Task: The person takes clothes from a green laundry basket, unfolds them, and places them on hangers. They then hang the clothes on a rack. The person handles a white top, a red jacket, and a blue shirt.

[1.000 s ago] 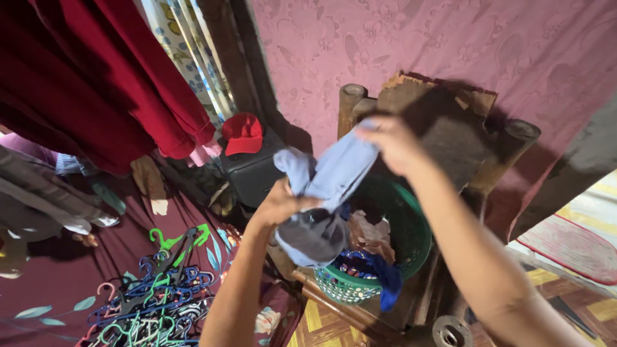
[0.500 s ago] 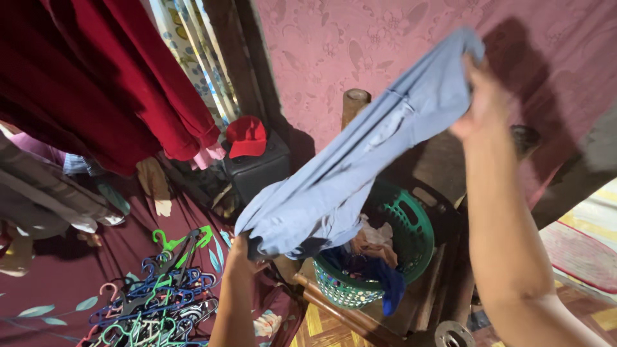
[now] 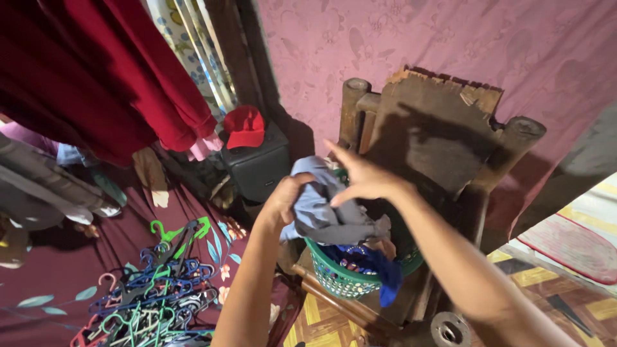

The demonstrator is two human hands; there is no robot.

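Both hands are over the green laundry basket (image 3: 350, 277), which sits on the seat of a wooden chair (image 3: 437, 138). Left hand (image 3: 283, 202) is closed on a bunched pale blue garment (image 3: 321, 209), gripping it at its left side. Right hand (image 3: 360, 180) touches the same garment from the upper right, thumb and first fingers pinching the cloth, the other fingers spread. The garment is crumpled between the two hands, just above the basket's near rim; its lower, greyer folds lie on the clothes inside. A dark blue cloth (image 3: 385, 279) hangs over the basket's front edge.

To the left of the chair: a dark box (image 3: 260, 167) with a red cap (image 3: 246, 127) on top. Dark red clothes (image 3: 96, 71) hang at upper left. A heap of plastic hangers (image 3: 154, 289), blue, green and pink, lies on a maroon floral sheet (image 3: 58, 276) at lower left. A pink patterned cloth (image 3: 411, 45) covers the wall behind the chair.
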